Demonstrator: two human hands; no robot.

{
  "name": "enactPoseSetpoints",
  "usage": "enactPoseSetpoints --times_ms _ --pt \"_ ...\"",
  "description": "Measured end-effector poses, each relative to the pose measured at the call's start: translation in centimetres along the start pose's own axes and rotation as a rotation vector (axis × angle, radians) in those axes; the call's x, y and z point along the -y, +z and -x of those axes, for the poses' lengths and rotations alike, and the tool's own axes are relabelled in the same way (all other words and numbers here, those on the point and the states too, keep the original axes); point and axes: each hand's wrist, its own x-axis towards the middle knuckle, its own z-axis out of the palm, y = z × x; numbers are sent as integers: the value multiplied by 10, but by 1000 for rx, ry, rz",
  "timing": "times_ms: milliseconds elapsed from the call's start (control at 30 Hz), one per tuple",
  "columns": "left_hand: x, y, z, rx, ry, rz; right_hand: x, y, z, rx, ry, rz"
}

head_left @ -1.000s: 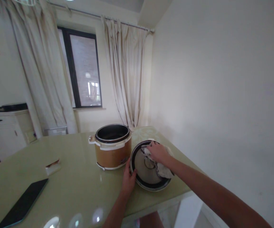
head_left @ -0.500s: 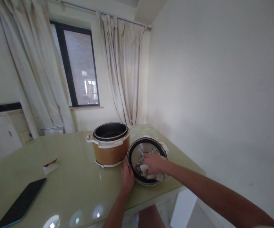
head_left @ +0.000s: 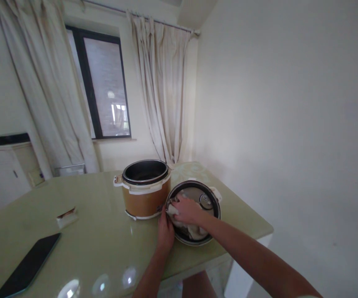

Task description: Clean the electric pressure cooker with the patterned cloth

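the left grip (head_left: 165,232) is a bare hand with slim fingers and a narrow wrist, joined to a bare left forearm (head_left: 150,265) that is smooth in outline and widens evenly. the right grip (head_left: 187,210) is likewise a bare hand, and the right arm (head_left: 247,248) is long, bare and gradually thicker toward the bottom edge of view, where a pale sliver (head_left: 309,296) may be a sleeve hem, too little showing to tell. lower down, a blurred, rounded part of a leg (head_left: 199,285) looks bare.

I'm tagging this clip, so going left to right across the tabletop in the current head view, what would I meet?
Dark flat object, small pale packet, tan cooker, round lid.
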Motion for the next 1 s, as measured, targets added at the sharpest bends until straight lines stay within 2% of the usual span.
enactPoseSetpoints --times_ms 100,233,300,367,433,500,600,700,833,933,1000 --pt "-5 -2 -1 21 22 31 2 5 22 90 -69 -56" --pt "-13 -2 -3 -15 38 20 -14 -9 40 234 -130 2" --pt "-14 -2 -3 -24 29 5 -23 -19 39 289 -110 82" --pt "-13 -1 -4 -19 16 -10 -33 -29 32 324 -29 156" --pt "-11 -1 -4 -24 12 -21 -42 -39 21 292 79 201" --pt "-9 0 -5 -20 32 -20 -48 -48 8 191 164 216" --pt "-5 0 -6 -27 38 -33 -46 -52 -10 62 218 211" --pt "-3 0 -5 -44 18 -56 -28 -40 -22 -7 196 192" --pt "-6 -2 -3 -27 23 -37 1 -8 -18 -84 61 105" --pt "-13 -3 -2 -28 -10 -17 9 8 0 -32 -11 9" --pt "-17 -5 -2 -13 -4 4 6 10 15 27 -54 -35"
